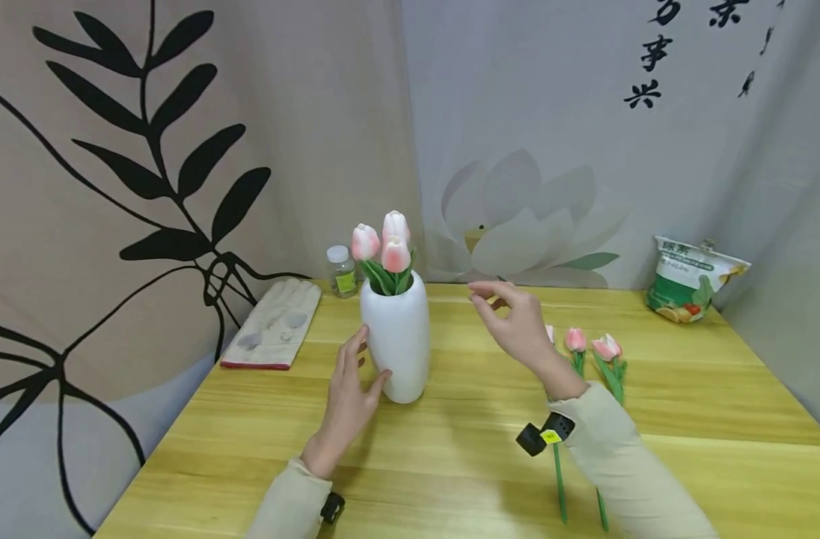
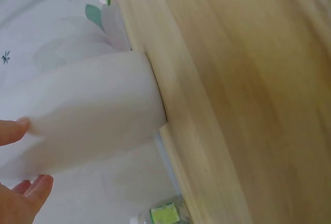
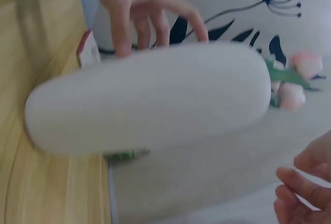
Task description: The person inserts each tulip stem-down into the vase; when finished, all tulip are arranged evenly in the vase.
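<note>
The left hand (image 1: 350, 398) comes up from the near left of the white vase (image 1: 398, 340), its thumb and fingers spread wide, fingertips resting on the vase's left side and thumb tip on its front. The right hand (image 1: 515, 327) is raised to the right of the vase and apart from it, wrist bent toward it, fingers loosely bent, with a narrow gap between thumb and fingertips.

The vase stands upright on the wooden tabletop (image 1: 477, 457), whose far edge runs behind it along the curtain (image 1: 329, 150). The left edge slants away to the vase's near left, the right edge lies well off to its right, and wood surface shows between its base and the loose tulips (image 1: 575, 340) on its right, partly behind the right forearm.

Three pink tulips (image 1: 396, 256) with green leaves stand in the vase's mouth. Just behind its left side is a clear, white-lidded jar (image 1: 343, 269), contents too small to tell; farther left lies a folded cloth (image 1: 275, 322), and far right of the vase stands a green-and-white bag (image 1: 686, 278)
</note>
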{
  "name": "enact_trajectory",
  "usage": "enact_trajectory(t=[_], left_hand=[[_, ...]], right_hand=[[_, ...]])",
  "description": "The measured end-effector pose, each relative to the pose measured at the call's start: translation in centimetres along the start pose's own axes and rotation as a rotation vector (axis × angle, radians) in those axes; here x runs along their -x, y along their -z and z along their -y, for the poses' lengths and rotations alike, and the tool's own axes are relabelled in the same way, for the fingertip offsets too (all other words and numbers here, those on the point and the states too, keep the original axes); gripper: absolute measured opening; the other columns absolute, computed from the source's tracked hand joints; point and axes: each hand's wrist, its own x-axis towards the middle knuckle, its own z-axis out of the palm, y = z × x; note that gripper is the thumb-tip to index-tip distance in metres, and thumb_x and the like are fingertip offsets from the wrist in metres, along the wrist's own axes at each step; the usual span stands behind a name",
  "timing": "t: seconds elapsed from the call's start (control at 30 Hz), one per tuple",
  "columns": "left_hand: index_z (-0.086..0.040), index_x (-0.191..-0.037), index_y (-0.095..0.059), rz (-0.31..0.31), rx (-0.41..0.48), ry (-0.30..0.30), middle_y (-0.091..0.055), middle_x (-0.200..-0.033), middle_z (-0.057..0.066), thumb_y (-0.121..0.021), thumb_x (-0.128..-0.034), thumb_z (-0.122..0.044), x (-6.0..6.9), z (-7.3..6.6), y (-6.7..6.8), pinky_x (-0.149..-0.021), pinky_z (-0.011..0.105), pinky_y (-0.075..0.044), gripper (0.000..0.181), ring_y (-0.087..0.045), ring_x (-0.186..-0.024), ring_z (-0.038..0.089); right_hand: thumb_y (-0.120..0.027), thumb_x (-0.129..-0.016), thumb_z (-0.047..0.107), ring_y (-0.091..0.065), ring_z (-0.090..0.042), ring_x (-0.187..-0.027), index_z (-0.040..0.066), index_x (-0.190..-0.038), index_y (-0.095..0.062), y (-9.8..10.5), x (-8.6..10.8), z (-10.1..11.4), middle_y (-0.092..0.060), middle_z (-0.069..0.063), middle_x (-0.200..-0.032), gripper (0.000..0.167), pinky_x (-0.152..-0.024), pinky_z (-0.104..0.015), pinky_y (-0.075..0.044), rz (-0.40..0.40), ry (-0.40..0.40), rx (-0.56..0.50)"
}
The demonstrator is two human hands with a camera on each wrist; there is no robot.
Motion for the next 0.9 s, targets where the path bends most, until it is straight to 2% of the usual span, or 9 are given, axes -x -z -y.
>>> enact_trajectory(t=[0.13, 0.23, 0.4, 0.47, 0.57, 0.6, 0.67, 0.73, 0.9], left_hand=[[-0.006, -0.136, -0.025, -0.008, 0.004, -0.009, -0.041, -0.125, 0.020, -0.072, -0.0684, 0.001, -0.1, -0.1, 0.0, -0.077, 0.040, -0.054, 0.082, -0.053, -0.105, 0.033], [-0.006, -0.136, -0.025, -0.008, 0.003, -0.014, -0.041, -0.125, 0.020, -0.072, -0.0686, 0.001, -0.2, -0.2, 0.0, -0.078, 0.039, -0.054, 0.082, -0.054, -0.105, 0.033], [-0.006, -0.136, -0.025, -0.005, 0.000, -0.005, -0.041, -0.124, 0.020, -0.072, -0.0689, 0.000, -0.1, -0.1, 0.1, -0.078, 0.039, -0.054, 0.082, -0.053, -0.105, 0.033], [-0.006, -0.136, -0.025, -0.005, 0.003, 0.005, -0.042, -0.124, 0.020, -0.072, -0.0690, 0.000, -0.1, 0.0, 0.2, -0.078, 0.040, -0.054, 0.082, -0.053, -0.105, 0.033], [-0.006, -0.136, -0.025, -0.011, 0.009, 0.017, -0.042, -0.123, 0.020, -0.072, -0.0690, 0.000, -0.1, 0.0, 0.3, -0.078, 0.041, -0.054, 0.082, -0.053, -0.105, 0.033], [-0.006, -0.136, -0.026, -0.013, 0.010, 0.016, -0.042, -0.123, 0.020, -0.072, -0.0689, 0.001, -0.1, 0.0, 0.3, -0.078, 0.041, -0.054, 0.082, -0.053, -0.105, 0.033], [-0.006, -0.136, -0.026, -0.016, 0.009, 0.010, -0.043, -0.122, 0.020, -0.073, -0.0684, 0.001, 0.0, 0.0, 0.3, -0.077, 0.041, -0.054, 0.082, -0.054, -0.104, 0.034], [-0.006, -0.136, -0.026, -0.015, 0.007, -0.001, -0.043, -0.122, 0.020, -0.073, -0.0681, 0.000, 0.0, 0.0, 0.2, -0.077, 0.040, -0.054, 0.083, -0.054, -0.104, 0.033], [-0.007, -0.137, -0.026, 0.004, 0.004, 0.000, -0.043, -0.123, 0.019, -0.073, -0.0688, -0.001, -0.1, 0.0, 0.2, -0.079, 0.038, -0.054, 0.083, -0.054, -0.105, 0.032]], right_hand=[[-0.056, -0.087, 0.013, -0.059, -0.018, -0.082, 0.006, -0.105, -0.064, 2.0, 0.5, -1.8, -0.066, -0.010, -0.092, 0.021, -0.065, -0.027, -0.052, 0.065, -0.116, 0.106], [-0.054, -0.088, 0.012, -0.061, -0.022, -0.076, 0.005, -0.107, -0.063, 3.6, 1.4, -3.7, -0.064, -0.014, -0.097, 0.022, -0.056, -0.026, -0.051, 0.135, -0.219, 0.193], [-0.055, -0.085, 0.010, -0.061, -0.030, -0.074, 0.000, -0.108, -0.062, 5.2, 4.0, -7.6, -0.061, -0.025, -0.104, 0.025, -0.047, -0.024, -0.045, 0.336, -0.372, 0.321], [-0.057, -0.083, 0.009, -0.059, -0.030, -0.066, -0.001, -0.106, -0.062, 5.3, 5.1, -9.0, -0.060, -0.028, -0.103, 0.026, -0.044, -0.022, -0.040, 0.412, -0.408, 0.358], [-0.059, -0.080, 0.007, -0.059, -0.030, -0.065, -0.002, -0.104, -0.062, 5.1, 6.4, -10.4, -0.059, -0.030, -0.103, 0.027, -0.045, -0.025, -0.039, 0.499, -0.438, 0.369], [-0.059, -0.079, 0.006, -0.059, -0.031, -0.066, -0.003, -0.104, -0.062, 4.9, 6.8, -10.8, -0.059, -0.031, -0.102, 0.027, -0.046, -0.027, -0.040, 0.512, -0.447, 0.365], [-0.059, -0.079, 0.005, -0.060, -0.034, -0.080, -0.002, -0.103, -0.063, 4.7, 7.4, -11.4, -0.059, -0.030, -0.101, 0.025, -0.054, -0.032, -0.047, 0.535, -0.454, 0.367], [-0.059, -0.079, 0.004, -0.059, -0.037, -0.087, -0.001, -0.103, -0.063, 4.4, 8.0, -12.0, -0.060, -0.030, -0.100, 0.024, -0.060, -0.036, -0.050, 0.530, -0.463, 0.361], [-0.059, -0.080, 0.004, -0.058, -0.030, -0.079, 0.001, -0.100, -0.064, 3.4, 8.9, -13.0, -0.062, -0.022, -0.093, 0.021, -0.061, -0.034, -0.049, 0.476, -0.475, 0.362]])
